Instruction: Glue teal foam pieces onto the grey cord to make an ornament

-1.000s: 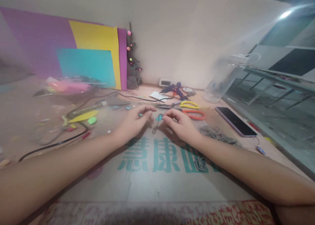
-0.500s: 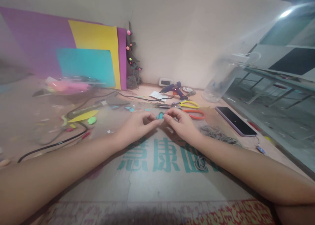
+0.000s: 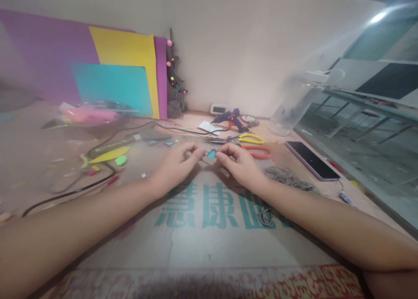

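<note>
Turquoise piece (image 3: 211,154): sm., rounded, w/ dk. grey cord (image 3: 213,150) along top.

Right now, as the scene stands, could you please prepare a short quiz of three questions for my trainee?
1. What colour is the small piece between the left hand and the right hand?
2. True or false: the phone lies to the right of the glue gun.
3. Which is nearest the right hand: (a) phone, (b) glue gun, (c) orange-handled tool?

Key: 1. Turquoise blue. 2. True. 3. (c).
</note>
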`<state>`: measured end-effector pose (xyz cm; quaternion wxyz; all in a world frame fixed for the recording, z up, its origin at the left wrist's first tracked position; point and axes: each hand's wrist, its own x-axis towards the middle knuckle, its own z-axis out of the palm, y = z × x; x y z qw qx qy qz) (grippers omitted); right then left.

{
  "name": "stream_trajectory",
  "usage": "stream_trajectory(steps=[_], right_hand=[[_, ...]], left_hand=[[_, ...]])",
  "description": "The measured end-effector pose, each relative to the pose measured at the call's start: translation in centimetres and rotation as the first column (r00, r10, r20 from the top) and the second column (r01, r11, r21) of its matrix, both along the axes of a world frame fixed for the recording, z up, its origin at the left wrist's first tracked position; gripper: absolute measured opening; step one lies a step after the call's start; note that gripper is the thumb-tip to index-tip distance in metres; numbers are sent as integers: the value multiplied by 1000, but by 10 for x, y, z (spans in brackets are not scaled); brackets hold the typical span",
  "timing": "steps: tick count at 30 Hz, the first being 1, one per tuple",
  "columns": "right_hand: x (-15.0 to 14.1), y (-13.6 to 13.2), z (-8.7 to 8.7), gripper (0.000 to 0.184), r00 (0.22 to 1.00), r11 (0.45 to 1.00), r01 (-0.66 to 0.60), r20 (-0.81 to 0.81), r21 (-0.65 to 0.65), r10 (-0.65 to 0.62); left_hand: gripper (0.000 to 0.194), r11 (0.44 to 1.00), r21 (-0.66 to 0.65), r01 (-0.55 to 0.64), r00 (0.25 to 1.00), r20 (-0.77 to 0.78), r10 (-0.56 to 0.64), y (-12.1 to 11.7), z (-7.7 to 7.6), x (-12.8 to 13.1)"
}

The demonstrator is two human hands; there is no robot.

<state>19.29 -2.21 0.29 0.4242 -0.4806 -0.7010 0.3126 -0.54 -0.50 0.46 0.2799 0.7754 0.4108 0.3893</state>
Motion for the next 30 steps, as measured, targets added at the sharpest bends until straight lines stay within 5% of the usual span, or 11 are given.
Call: stream_trajectory(steps=[14, 19, 30], right_hand=[[0, -1, 4, 22, 997, 998, -19, 80, 57, 15], [3, 2, 0, 31, 999, 999, -14, -31, 47, 15], [2, 5, 2, 16, 992, 998, 57, -111, -15, -58]], left_hand=[[22, 1000, -11, 18, 998, -57, -18, 1, -2, 3], [26, 996, -82, 16, 1000, -22, -18, 1, 1, 3], [26, 991, -132, -22, 1000, -3, 21, 1, 3, 3]])
